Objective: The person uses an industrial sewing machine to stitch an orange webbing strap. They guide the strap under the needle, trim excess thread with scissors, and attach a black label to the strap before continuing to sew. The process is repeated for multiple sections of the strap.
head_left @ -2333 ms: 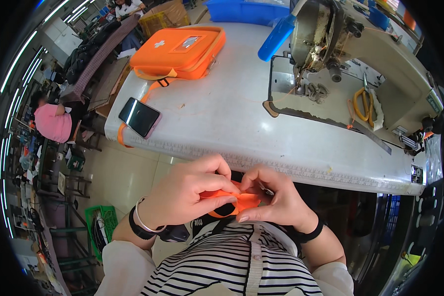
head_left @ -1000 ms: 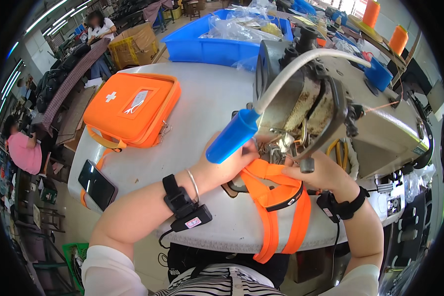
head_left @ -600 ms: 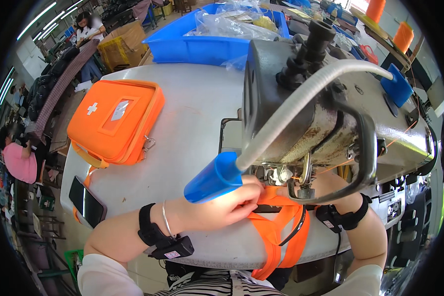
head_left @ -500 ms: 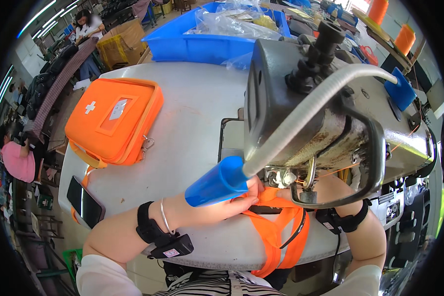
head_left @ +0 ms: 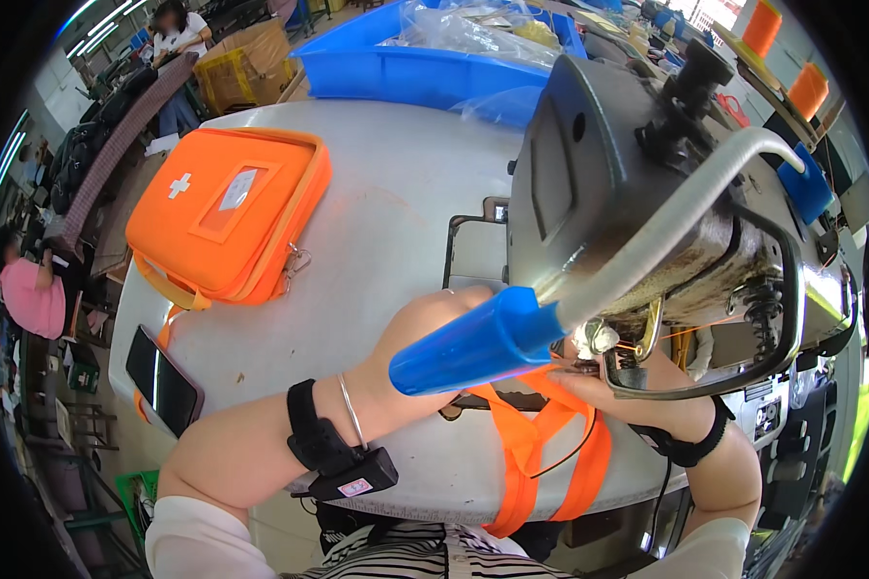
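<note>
The bright orange strap (head_left: 521, 455) forms flat, overlapping bands.

Bare worktop (head_left: 386, 207) leaves a wide lane between an orange case (head_left: 203, 220) and a sewing machine (head_left: 594, 169), closed at the far end by a blue tray (head_left: 386, 74). A blue tube (head_left: 468, 345) overhangs the left hand (head_left: 430, 314); a looped black bar (head_left: 714, 388) crosses above the right hand (head_left: 647, 410).

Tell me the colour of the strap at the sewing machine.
The strap is bright orange, best seen in the head view.
</note>
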Available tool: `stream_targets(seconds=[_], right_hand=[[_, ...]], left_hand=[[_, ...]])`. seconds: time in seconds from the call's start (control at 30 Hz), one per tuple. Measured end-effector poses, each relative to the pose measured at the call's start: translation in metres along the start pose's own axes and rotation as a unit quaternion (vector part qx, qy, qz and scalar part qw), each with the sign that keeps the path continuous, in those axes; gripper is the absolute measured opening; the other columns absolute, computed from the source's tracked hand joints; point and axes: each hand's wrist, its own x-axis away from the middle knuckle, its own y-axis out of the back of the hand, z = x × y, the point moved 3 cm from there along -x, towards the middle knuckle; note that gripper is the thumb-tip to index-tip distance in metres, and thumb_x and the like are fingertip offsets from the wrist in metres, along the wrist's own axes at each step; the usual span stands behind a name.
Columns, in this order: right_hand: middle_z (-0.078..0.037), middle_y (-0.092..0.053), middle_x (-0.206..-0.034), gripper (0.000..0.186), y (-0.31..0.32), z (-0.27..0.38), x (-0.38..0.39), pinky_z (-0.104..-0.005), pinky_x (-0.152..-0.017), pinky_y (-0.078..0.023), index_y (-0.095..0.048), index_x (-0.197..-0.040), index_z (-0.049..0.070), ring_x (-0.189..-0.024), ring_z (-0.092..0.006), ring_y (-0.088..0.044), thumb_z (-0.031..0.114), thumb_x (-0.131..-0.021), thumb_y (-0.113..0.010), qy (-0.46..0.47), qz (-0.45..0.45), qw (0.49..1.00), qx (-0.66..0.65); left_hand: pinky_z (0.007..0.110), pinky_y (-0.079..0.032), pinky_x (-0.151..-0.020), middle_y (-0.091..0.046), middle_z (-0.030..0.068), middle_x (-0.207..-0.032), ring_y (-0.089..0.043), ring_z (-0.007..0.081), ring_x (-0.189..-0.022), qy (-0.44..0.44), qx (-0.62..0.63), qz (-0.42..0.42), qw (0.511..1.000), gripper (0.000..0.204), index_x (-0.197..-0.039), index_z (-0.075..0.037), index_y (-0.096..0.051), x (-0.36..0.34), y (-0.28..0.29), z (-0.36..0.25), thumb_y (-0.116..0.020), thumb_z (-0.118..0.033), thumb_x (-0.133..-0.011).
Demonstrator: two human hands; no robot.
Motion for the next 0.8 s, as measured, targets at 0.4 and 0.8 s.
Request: stream_targets(seconds=[0.4,0.8], right_hand=[[-0.012,-0.061,-0.088,0.021,0.000,0.013,-0.008,-0.0383,-0.074,-0.049,-0.062,-0.105,0.007,-0.082,-0.0286,-0.061,0.015,-0.085,-0.063,0.150,-0.050,0.984,0.078],[-0.012,-0.059,-0.100,0.028,-0.006,0.010,-0.007,-0.0397,-0.082,-0.047,-0.055,-0.113,0.007,-0.094,-0.0284,-0.060,0.021,-0.089,-0.061,0.303,0.000,0.783,0.544]], left_hand=[[0.043,-0.048,-0.067,-0.061,0.0145,-0.081,-0.058,0.0372,-0.078,0.008,-0.001,0.058,0.998,0.013,-0.091,-0.005,-0.058,0.008,-0.009,0.002,-0.066,-0.010,-0.081],[0.040,-0.048,-0.069,-0.054,0.0122,-0.075,-0.056,0.0294,-0.076,-0.022,-0.179,0.008,0.984,0.013,-0.063,-0.003,-0.061,-0.011,0.018,0.015,-0.063,-0.014,-0.070]])
